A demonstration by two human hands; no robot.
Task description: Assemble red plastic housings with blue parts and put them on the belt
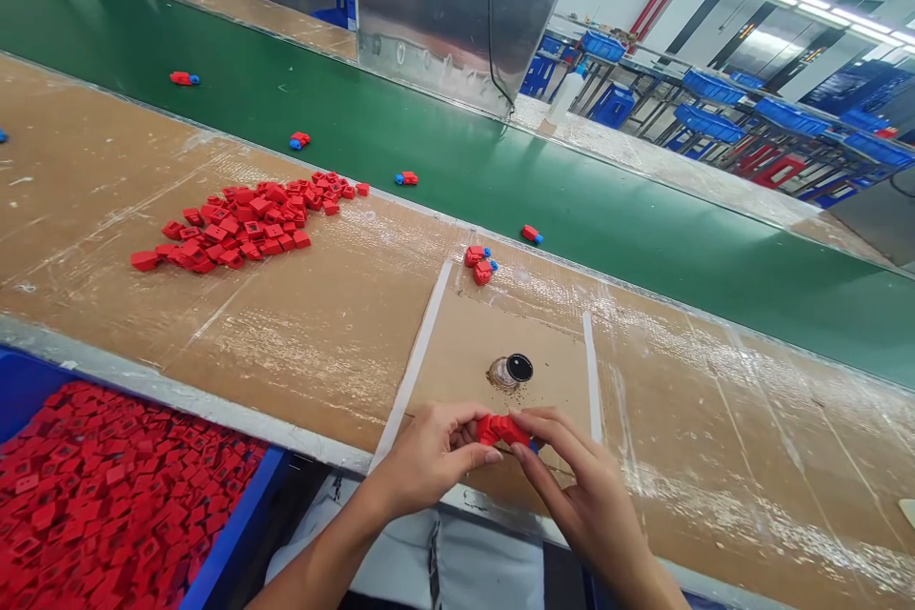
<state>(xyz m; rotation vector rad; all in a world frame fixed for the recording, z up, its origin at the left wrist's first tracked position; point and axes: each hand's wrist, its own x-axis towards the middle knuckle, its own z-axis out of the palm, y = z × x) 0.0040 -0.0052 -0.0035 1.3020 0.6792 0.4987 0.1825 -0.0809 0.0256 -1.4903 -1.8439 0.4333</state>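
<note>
Close to the table's front edge, my left hand (429,453) pinches the left end of a red plastic part (493,428). My right hand (582,477) grips its other end, where a bit of blue shows by the fingers. Whether this is one piece or two pressed together, I cannot tell. Just beyond my hands, a small round pot (504,376) with a black top stands on a cardboard sheet (464,343). Two red-and-blue parts (480,264) lie past that sheet, close to the green belt.
Several red-and-blue parts are spread along the green conveyor belt (643,248). Loose red blocks form a pile (250,224) on the table at left. A blue bin (239,519) full of red blocks sits at lower left. Behind the belt stands a metal panel (457,10).
</note>
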